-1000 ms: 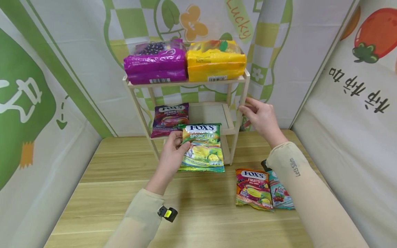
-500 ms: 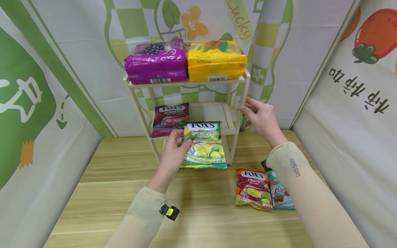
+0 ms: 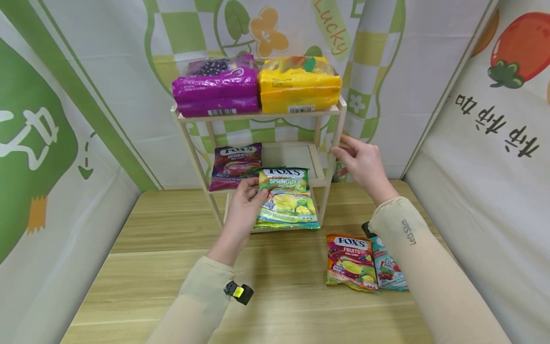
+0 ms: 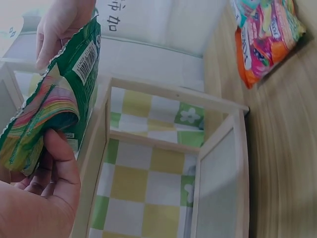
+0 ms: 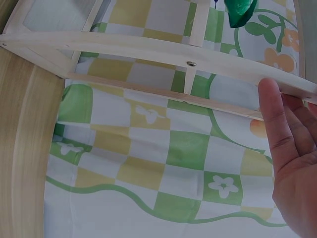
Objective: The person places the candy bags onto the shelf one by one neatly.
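My left hand [image 3: 242,210] pinches a green bag of Fox's Spring Tea candy [image 3: 290,200] by its left side, thumb in front. The bag tilts upright before the middle tier of a small wooden shelf rack [image 3: 266,115]. In the left wrist view its dark green back [image 4: 85,64] faces the rack. My right hand [image 3: 363,165] grips the rack's right front post, with the thumb [image 5: 270,94] against the wood in the right wrist view. On the middle tier's left half lies a purple Fox's Berries bag [image 3: 236,162], partly covered by my left fingers and the green bag.
On the rack's top stand a purple bag [image 3: 216,88] and a yellow bag [image 3: 301,86], side by side. An orange Fox's Fruits bag [image 3: 352,263] lies on the wooden table [image 3: 172,267] at right, beside a light blue bag [image 3: 388,267] partly under my right sleeve.
My left hand has carried the green candy bag slightly right and up, closer to the middle tier. The right hand stays at the post.
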